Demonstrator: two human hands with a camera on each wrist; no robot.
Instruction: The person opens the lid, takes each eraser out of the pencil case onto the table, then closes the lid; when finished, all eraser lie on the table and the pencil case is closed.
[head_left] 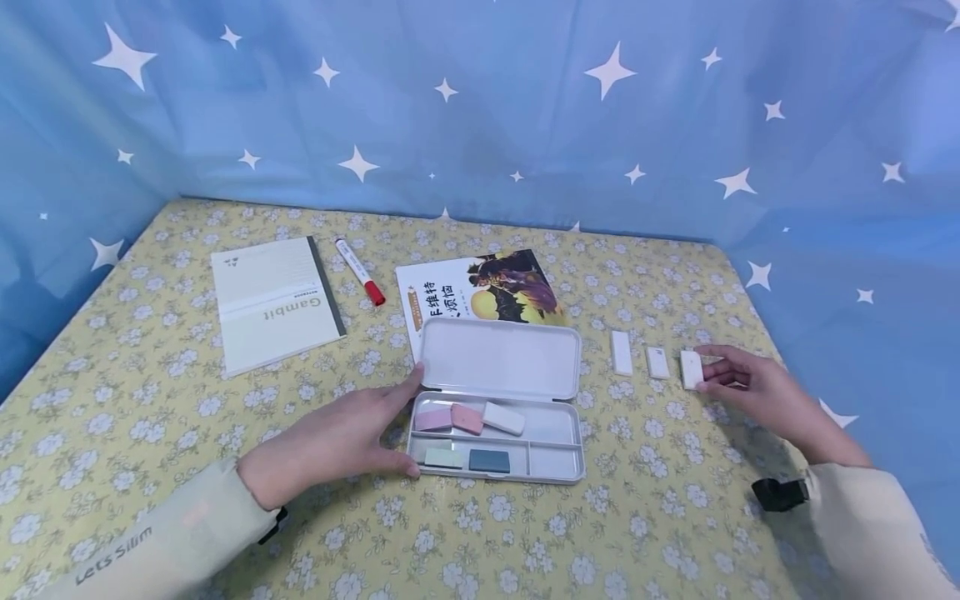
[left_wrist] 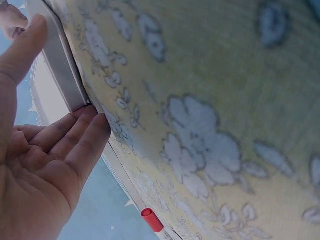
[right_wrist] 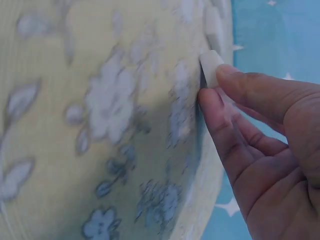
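Observation:
A white pencil case (head_left: 501, 360) lies with its lid tipped back, holding a lilac eraser (head_left: 432, 419), a pink eraser (head_left: 467, 419) and a white one in its long rear compartment. A pale green eraser (head_left: 443, 457) and a dark teal eraser (head_left: 489, 461) lie in the front left compartment. My left hand (head_left: 337, 437) touches the case's left side, thumb near the front corner and fingers fairly straight toward the hinge. To the right, my right hand (head_left: 761, 392) pinches a white eraser (head_left: 691, 370) between thumb and fingers, low at the tabletop. Beside it lie two more white erasers (head_left: 621, 352).
Behind the case lies a picture book (head_left: 438, 279), partly covered by the lid. A cream notebook (head_left: 273, 304) and a red-capped marker (head_left: 360, 271) lie at the back left. Flowered cloth covers the table (head_left: 637, 517); a blue star-patterned curtain (head_left: 480, 125) hangs behind.

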